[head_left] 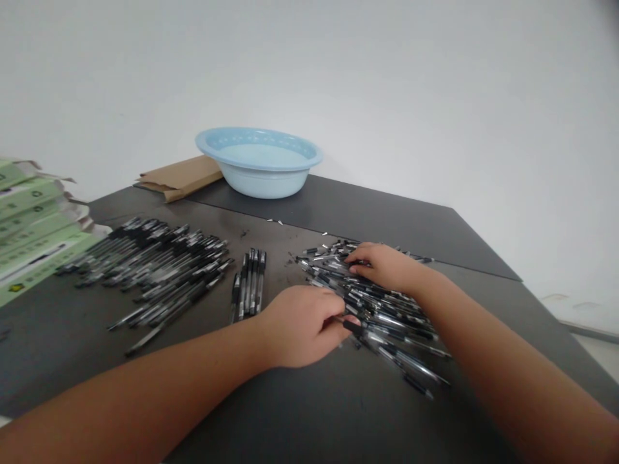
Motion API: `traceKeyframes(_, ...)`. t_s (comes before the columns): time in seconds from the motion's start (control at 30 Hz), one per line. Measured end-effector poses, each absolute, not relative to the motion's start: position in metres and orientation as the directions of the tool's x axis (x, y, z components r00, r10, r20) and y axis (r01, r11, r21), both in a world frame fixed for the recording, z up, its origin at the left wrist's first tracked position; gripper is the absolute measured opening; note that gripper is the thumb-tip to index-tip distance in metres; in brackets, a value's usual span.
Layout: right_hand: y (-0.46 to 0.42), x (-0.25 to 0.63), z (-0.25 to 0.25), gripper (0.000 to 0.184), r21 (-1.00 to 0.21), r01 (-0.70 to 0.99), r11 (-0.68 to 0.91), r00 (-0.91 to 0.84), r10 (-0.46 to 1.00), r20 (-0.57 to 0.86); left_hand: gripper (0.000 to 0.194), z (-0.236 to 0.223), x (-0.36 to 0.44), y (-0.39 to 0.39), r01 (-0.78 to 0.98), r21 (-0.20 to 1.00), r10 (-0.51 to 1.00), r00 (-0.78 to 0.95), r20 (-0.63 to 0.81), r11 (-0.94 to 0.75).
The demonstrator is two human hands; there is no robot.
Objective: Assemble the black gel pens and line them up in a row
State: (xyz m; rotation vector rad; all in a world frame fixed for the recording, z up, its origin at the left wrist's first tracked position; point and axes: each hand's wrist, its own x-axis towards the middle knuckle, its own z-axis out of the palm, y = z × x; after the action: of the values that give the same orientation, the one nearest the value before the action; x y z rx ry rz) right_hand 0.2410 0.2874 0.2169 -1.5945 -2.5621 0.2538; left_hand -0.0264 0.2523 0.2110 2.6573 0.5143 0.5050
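Note:
My left hand [304, 327] is closed, pinching a pen [354, 327] with a dark grip at the near edge of a loose pile of clear-barrelled black pens [387, 319]. Over the far part of that pile, my right hand [384, 265] has its fingers curled down among the pens; what lies between its fingertips is too small to make out. Just left of my left hand, a small row of capped pens [250, 283] lies side by side, partly hidden by the wrist.
A broad batch of pens [164, 267] lies at the left, beside stacked green cardboard boxes [39, 225]. Behind stand a light blue basin [264, 180] and a flattened brown paper bag [181, 175]. Small silvery bits [275, 222] dot the dark table [309, 412]. A white wall [387, 96] rises behind.

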Motion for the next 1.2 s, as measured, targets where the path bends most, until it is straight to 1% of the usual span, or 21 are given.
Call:
traceKeyframes(0.17, 0.287, 0.241, 0.218, 0.021, -0.188, 0.866, 0.464, -0.474, 0.881, -0.008, 0.034, 0.21, -0.027, 0.253, 0.266, 0.443, 0.415, 0.865, 0.283, -0.856)
traceKeyframes(0.43, 0.263, 0.247, 0.211, 0.022, -0.206, 0.896, 0.393, -0.379, 0.919, 0.103, 0.035, 0.209, -0.026, 0.252, 0.279, 0.46, 0.428, 0.867, 0.257, -0.843)
traceKeyframes(0.57, 0.252, 0.246, 0.213, 0.023, -0.221, 0.869, 0.443, -0.417, 0.896, 0.156, 0.034, 0.209, -0.025, 0.252, 0.277, 0.452, 0.416, 0.877, 0.241, -0.848)
traceKeyframes(0.63, 0.248, 0.243, 0.217, 0.021, -0.232, 0.845, 0.482, -0.453, 0.875, 0.171, 0.034, 0.208, -0.025, 0.253, 0.281, 0.449, 0.414, 0.88, 0.232, -0.848)
traceKeyframes(0.7, 0.247, 0.239, 0.22, 0.019, -0.245, 0.828, 0.505, -0.49, 0.863, 0.123, 0.033, 0.208, -0.024, 0.253, 0.278, 0.448, 0.41, 0.883, 0.229, -0.85)
traceKeyframes(0.77, 0.247, 0.234, 0.223, 0.02, -0.248, 0.83, 0.5, -0.506, 0.861, 0.044, 0.032, 0.206, -0.024, 0.253, 0.276, 0.445, 0.408, 0.883, 0.234, -0.852)
traceKeyframes(0.83, 0.247, 0.23, 0.225, 0.023, -0.241, 0.839, 0.488, -0.502, 0.865, 0.005, 0.031, 0.205, -0.024, 0.254, 0.277, 0.436, 0.405, 0.883, 0.236, -0.856)
traceKeyframes(1.03, 0.248, 0.225, 0.224, 0.022, -0.242, 0.865, 0.439, -0.458, 0.888, -0.026, 0.033, 0.203, -0.025, 0.254, 0.283, 0.413, 0.402, 0.885, 0.236, -0.866)
traceKeyframes(1.2, 0.243, 0.227, 0.225, 0.015, -0.249, 0.882, 0.4, -0.422, 0.905, -0.043, 0.032, 0.202, -0.025, 0.254, 0.277, 0.421, 0.399, 0.887, 0.233, -0.863)
